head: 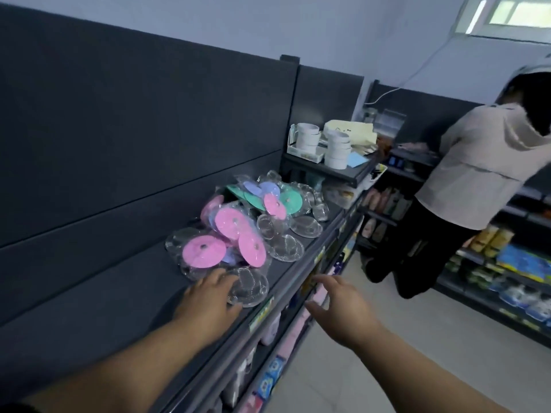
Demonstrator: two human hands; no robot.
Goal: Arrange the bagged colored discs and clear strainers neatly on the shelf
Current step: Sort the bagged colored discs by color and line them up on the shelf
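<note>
Your left hand (208, 296) is lying palm down on the dark grey top shelf (119, 293). Its fingers are laid out fairly flat, with the tips touching the nearest clear mesh strainer in its plastic bag (249, 287), and it isn't gripping anything. Your right hand (340, 305) is out past the shelf's front edge, over the aisle. Its fingers are spread and loosely bent, and it's holding nothing.

The stock is one loose heap further along the same shelf. Bagged pink round discs (202, 251) are closest to you, with lilac discs (262, 189) and green discs (290, 198) behind them. More clear strainers (284, 247) are scattered along the heap's aisle side, and everything overlaps and tilts every which way.

A tall dark back panel (134, 129) runs behind the shelf, and there's a green-yellow price label (261, 314) on the front lip. Past the heap, a higher shelf holds stacks of white cups (337, 153). The floor is pale tile (372, 338), and a bright window (518, 13) sits up in the corner. A person in a beige hooded top (492, 150) is bent over the far shelving.
</note>
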